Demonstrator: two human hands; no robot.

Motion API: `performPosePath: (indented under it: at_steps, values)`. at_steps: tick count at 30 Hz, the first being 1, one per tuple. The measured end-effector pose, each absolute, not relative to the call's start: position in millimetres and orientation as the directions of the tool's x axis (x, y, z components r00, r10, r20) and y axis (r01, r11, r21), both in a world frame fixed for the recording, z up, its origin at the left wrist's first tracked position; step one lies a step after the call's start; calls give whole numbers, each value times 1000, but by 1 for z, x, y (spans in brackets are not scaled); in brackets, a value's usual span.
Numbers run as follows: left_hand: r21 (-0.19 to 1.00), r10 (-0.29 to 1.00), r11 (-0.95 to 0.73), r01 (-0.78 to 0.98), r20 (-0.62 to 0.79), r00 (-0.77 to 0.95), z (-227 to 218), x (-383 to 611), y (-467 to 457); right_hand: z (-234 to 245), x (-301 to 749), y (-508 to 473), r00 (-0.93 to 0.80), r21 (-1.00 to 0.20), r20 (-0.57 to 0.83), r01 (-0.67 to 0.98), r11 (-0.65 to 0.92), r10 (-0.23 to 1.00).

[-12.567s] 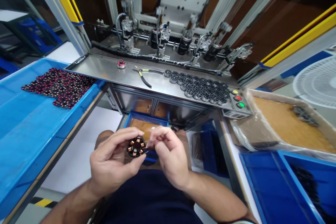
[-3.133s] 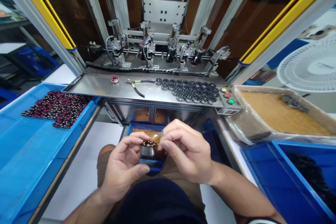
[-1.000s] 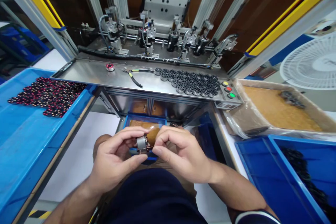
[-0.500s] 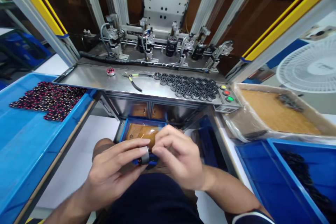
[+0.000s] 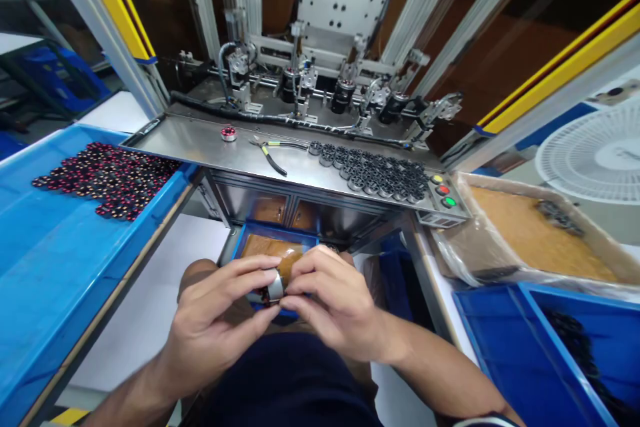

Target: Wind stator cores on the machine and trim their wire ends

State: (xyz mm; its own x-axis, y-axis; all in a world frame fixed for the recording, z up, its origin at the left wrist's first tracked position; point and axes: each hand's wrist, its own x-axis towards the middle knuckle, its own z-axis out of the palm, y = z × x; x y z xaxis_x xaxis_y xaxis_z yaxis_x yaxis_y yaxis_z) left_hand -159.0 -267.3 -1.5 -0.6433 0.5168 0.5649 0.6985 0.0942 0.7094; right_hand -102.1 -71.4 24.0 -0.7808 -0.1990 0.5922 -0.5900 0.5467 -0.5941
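Head camera, looking down at a lap: the left hand [image 5: 215, 320] and right hand [image 5: 335, 307] both pinch a small round motor part [image 5: 274, 285] between their fingertips, below the front edge of the bench [image 5: 200, 143]. Earlier its copper windings faced up; now it is turned side-on, showing a silver rim. Pliers [image 5: 270, 150] and black rings [image 5: 380, 173] lie unmoved on the bench.
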Motion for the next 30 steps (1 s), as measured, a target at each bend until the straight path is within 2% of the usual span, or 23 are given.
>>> performPosePath:
  at_steps: [5, 10, 12, 14, 16, 18, 19, 20, 25, 30]
  values:
    - [766, 534, 24, 642, 533, -656, 0, -163, -278, 31, -114, -71, -666, -368, 607, -720, 589, -434]
    - [857, 584, 40, 514, 397, -708, 1, -165, -297, 48, -122, -72, -541, -117, 477, -820, 560, -692]
    - [915, 551, 40, 402, 316, -773, -2, -164, -304, 53, -133, -69, -523, -102, 443, -836, 539, -728]
    - [966, 472, 12, 258, 223, -853, -6, -163, -307, 55, -158, -63, -548, -162, 482, -823, 545, -684]
    - [989, 378, -63, 130, 145, -915, -9, -163, -307, 53, -198, -52, -640, -226, 538, -736, 638, -548]
    - [986, 321, -160, 49, 98, -942, -12, -164, -304, 47, -246, -40, -803, -211, 494, -483, 850, -333]
    - [980, 304, -198, 28, 88, -948, -13, -164, -303, 41, -270, -34, -887, -168, 399, -320, 932, -233]
    - [975, 290, -224, 19, 85, -953, -14, -164, -302, 35, -292, -29, -918, -157, 348, -259, 953, -193]
    - [968, 194, -234, 88, 135, -972, -16, -163, -304, 6, -347, -23, -981, -122, 153, -142, 982, -122]
    - [970, 143, -204, 130, 161, -977, -12, -163, -305, -1, -340, -23, -987, -171, 115, -128, 977, -109]
